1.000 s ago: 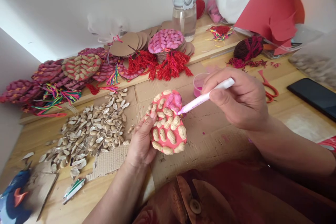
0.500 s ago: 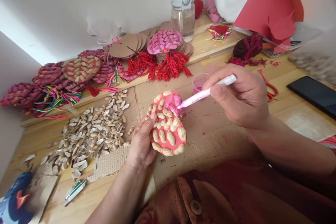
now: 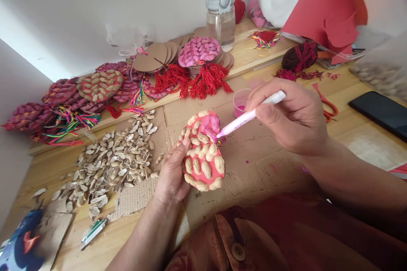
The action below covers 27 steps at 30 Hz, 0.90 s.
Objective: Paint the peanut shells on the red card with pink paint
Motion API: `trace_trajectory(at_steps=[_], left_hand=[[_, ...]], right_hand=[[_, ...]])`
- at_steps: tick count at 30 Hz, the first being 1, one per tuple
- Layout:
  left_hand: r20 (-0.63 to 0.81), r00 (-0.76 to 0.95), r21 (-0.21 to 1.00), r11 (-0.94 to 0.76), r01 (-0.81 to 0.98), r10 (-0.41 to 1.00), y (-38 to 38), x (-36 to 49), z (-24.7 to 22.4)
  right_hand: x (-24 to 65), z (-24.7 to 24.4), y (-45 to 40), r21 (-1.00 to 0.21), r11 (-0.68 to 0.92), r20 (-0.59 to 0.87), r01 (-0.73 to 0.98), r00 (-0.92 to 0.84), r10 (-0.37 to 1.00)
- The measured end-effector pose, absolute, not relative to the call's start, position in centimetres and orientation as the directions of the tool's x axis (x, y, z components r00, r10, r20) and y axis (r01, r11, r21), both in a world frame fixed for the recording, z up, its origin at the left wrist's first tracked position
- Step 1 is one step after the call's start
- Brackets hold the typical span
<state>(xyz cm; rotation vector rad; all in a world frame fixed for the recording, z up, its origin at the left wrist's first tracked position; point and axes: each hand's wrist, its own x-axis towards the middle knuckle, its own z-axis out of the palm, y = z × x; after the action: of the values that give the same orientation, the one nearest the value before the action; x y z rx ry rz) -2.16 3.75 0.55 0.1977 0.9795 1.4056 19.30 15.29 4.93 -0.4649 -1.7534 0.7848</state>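
My left hand (image 3: 173, 169) grips a red heart-shaped piece (image 3: 203, 173) by its left edge, thumb on top. Rows of peanut shells cover the piece; a few near its upper right are painted pink, the others are bare tan. Between the thumb and fingers of my right hand (image 3: 286, 118) is a white acrylic paint pen (image 3: 248, 115) with a pink tip. That tip touches the edge of the pink shells. Just behind the pen stands a small clear cup (image 3: 240, 99) with pink paint, partly hidden by my right hand.
Loose peanut shells (image 3: 117, 152) lie in a heap at left, near a blue glue gun (image 3: 23, 237) and a utility knife (image 3: 93, 233). Finished pink hearts (image 3: 63, 91) and a water bottle (image 3: 221, 17) line the back. Orange scissors (image 3: 329, 103) and a phone (image 3: 381, 112) are at right.
The pen tip has shifted slightly down and right along the pink shells. My left hand still holds the heart-shaped piece in nearly the same place. The view has moved a little.
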Motion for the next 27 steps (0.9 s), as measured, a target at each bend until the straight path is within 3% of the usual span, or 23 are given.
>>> trace_trajectory(at_steps=[11,20,27], left_hand=[[-0.442,-0.135,0.665,0.223,-0.713,0.887,3.7,-2.31,0.31],[-0.43,-0.181,0.677,0.183,-0.713,0.884,3.81,-2.11,0.59],[-0.432,-0.208,0.701,0.182,-0.69,0.878,3.76,-2.26,0.49]], right_hand=[[19.59,5.04,15.32,-0.684,0.723,0.708,-0.096,-0.322,0.628],[19.66,4.92,15.12,-0.585,0.81,0.772,-0.043,-0.334,0.541],[19.71,4.95,14.95,-0.617,0.786,0.748,-0.038,-0.339,0.571]])
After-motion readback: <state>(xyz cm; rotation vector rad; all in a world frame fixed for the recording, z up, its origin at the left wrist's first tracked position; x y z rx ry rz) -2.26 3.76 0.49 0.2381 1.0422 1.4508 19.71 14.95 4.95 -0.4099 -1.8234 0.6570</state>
